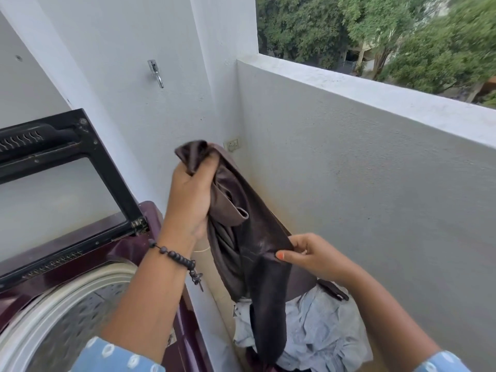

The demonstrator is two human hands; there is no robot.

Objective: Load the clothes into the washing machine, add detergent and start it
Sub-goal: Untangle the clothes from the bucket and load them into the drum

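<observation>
Loading has barely begun: the left hand point(189, 200) grips and the right hand point(308, 255) pinches a brown garment point(241, 226) lifted right of the open washing machine point(80, 264), above remaining clothes point(316, 334); detergent and start remain.

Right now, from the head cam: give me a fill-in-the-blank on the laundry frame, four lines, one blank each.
1. The washing machine's lid stands ____.
2. The left hand grips the dark brown garment at its ____ end.
3. The right hand ____ the garment's edge between thumb and fingers.
4. The pile of pale blue clothes lies to the ____ of the machine.

Missing words: open; top; pinches; right
</observation>
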